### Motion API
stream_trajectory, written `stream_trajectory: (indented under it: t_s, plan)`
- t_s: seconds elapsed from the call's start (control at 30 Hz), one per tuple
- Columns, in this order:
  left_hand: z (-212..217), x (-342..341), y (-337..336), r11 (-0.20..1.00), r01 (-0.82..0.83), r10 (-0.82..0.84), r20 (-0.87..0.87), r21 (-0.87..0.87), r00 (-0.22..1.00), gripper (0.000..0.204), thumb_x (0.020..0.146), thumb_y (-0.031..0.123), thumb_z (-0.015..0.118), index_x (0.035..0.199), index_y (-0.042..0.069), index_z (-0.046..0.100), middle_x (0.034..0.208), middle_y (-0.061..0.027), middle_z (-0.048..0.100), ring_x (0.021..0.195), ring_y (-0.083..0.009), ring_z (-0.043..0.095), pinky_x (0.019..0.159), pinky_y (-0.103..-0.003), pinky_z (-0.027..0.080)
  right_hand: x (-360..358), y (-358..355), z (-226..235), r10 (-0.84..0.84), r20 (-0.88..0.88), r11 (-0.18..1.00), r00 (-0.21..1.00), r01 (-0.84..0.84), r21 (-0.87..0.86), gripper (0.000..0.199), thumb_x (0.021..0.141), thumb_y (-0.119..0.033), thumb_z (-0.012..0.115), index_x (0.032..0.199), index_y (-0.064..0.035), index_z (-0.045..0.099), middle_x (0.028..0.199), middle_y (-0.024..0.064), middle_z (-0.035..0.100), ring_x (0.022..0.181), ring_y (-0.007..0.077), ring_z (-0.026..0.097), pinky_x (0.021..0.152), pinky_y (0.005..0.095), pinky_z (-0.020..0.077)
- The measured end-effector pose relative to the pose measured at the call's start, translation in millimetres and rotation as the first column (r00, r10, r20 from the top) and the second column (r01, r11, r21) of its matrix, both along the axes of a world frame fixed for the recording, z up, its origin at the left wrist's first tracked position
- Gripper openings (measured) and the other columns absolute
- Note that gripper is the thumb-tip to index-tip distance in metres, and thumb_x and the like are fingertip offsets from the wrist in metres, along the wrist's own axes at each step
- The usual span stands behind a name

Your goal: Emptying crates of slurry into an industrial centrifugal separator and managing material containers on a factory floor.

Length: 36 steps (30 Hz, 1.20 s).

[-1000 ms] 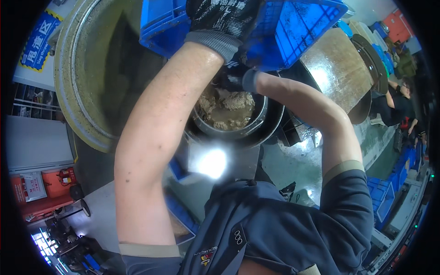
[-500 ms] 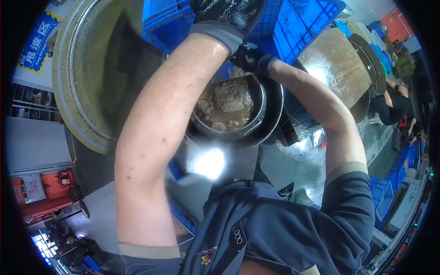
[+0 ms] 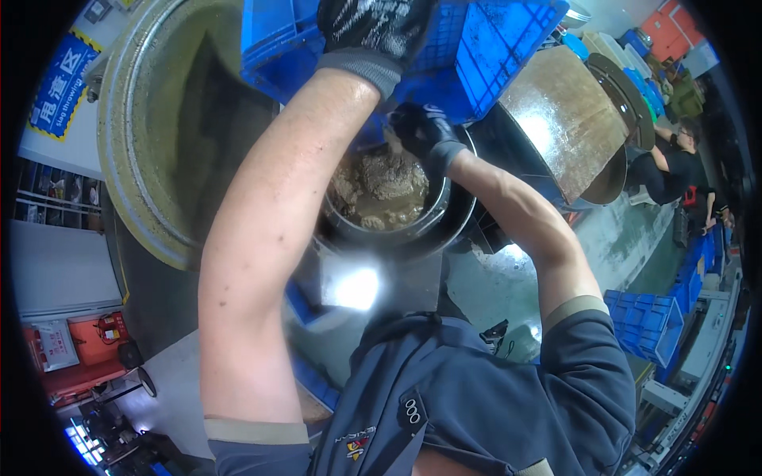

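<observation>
**Over the Round Pot (image 3: pixel 438 208): Wet Lumps Below a Tilted Blue Crate (image 3: pixel 508 59)**

Step in hand: from the layout, I appear to be clearing wet, clotted material at the crate's lower end, above the pot. The next move calls for a steady hold on the crate and a controlled pass of my right hand (image 3: pixel 429 135), keeping loose matter inside the pot rim.

Containers, in descending size:

1. Large round vessel (image 3: pixel 119 159): on my left, with a broad, stained rim. Its inner wall is olive-brown and partly shadowed.
2. Crate: ahead of me, apparently tilted toward the pot. Dark, wet residue marks its ribbed inner wall.
3. Pot: in front of me, set within a larger dark round housing (image 3: pixel 459 214). It contains murky liquid (image 3: pixel 397 216) and a rough grey-brown lump (image 3: pixel 387 178), which sits near the middle, below my right hand.

Fingers: my gloved left hand (image 3: pixel 373 30) lies over the crate; its fingers are out of sight, so I cannot confirm a grip. My right fingers look bent at the far side of the pot; I cannot determine how wide they are spread or whether they hold anything.
</observation>
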<state>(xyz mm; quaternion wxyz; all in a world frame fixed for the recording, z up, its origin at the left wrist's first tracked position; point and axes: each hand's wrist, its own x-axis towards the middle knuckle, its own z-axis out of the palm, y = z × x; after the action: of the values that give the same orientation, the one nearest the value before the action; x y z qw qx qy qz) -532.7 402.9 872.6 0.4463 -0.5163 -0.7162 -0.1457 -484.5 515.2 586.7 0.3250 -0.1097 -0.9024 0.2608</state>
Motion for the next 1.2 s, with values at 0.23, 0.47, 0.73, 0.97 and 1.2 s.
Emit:
stream_trajectory:
  t_s: [0.23,0.47,0.73,0.97,1.2]
  plan:
    - [3.2,-0.3,-6.2,0.999,-0.049,0.049,-0.008,0.006,0.999,0.018,0.088,0.017,0.050,0.093,0.012,0.066,0.083,-0.0107,0.067,0.077,-0.0264,0.066,0.067,-0.040,0.050,16.2,71.4,57.9,-0.382,-0.135,0.903,0.914,0.400,0.156,0.029,0.087,-0.030,0.054,0.075,-0.0099,0.070,0.074,0.0200,0.066,0.068,0.0401,0.065,0.060,0.0508,0.0500]
    - [2.4,-2.0,-4.6,0.997,0.079,-0.079,0.029,-0.015,0.996,0.021,0.090,0.020,0.048,0.092,0.009,0.066,0.079,-0.0116,0.066,0.075,-0.0282,0.065,0.065,-0.044,0.048,66.2,36.0,23.2,-0.333,-0.013,0.940,0.943,0.332,-0.076,0.020,0.088,-0.026,0.058,0.091,-0.0116,0.072,0.087,0.0199,0.067,0.079,0.0393,0.065,0.067,0.0479,0.0514]
    - [-5.6,-5.4,-3.2,0.997,0.066,-0.061,-0.107,0.041,0.992,0.029,0.085,0.017,0.053,0.112,0.018,0.065,0.094,-0.0121,0.066,0.085,-0.0311,0.066,0.071,-0.046,0.051,95.1,30.8,30.9,-0.447,0.444,0.863,0.777,0.504,-0.014,0.032,0.088,-0.038,0.059,0.095,-0.0097,0.072,0.084,0.0207,0.068,0.081,0.0399,0.066,0.070,0.0459,0.0513]
    - [-3.0,3.2,2.2,0.999,0.001,-0.001,-0.013,-0.045,1.000,0.034,0.084,0.014,0.052,0.116,0.017,0.063,0.101,-0.0131,0.066,0.092,-0.0325,0.065,0.075,-0.048,0.051,99.8,30.7,28.7,-0.594,0.248,0.781,0.765,0.623,-0.052,0.024,0.083,-0.028,0.057,0.083,-0.0089,0.071,0.085,0.0217,0.068,0.080,0.0404,0.067,0.068,0.0506,0.0517]
    - [-4.4,-2.1,8.8,0.990,0.118,-0.106,-0.132,0.082,0.986,0.033,0.082,0.014,0.052,0.114,0.017,0.064,0.097,-0.0143,0.066,0.086,-0.0336,0.065,0.072,-0.047,0.050,6.8,82.7,95.6,-0.571,0.339,0.816,0.748,0.471,0.336,0.024,0.086,-0.021,0.052,0.090,-0.0128,0.074,0.094,0.0173,0.071,0.087,0.0345,0.069,0.073,0.0455,0.0545]
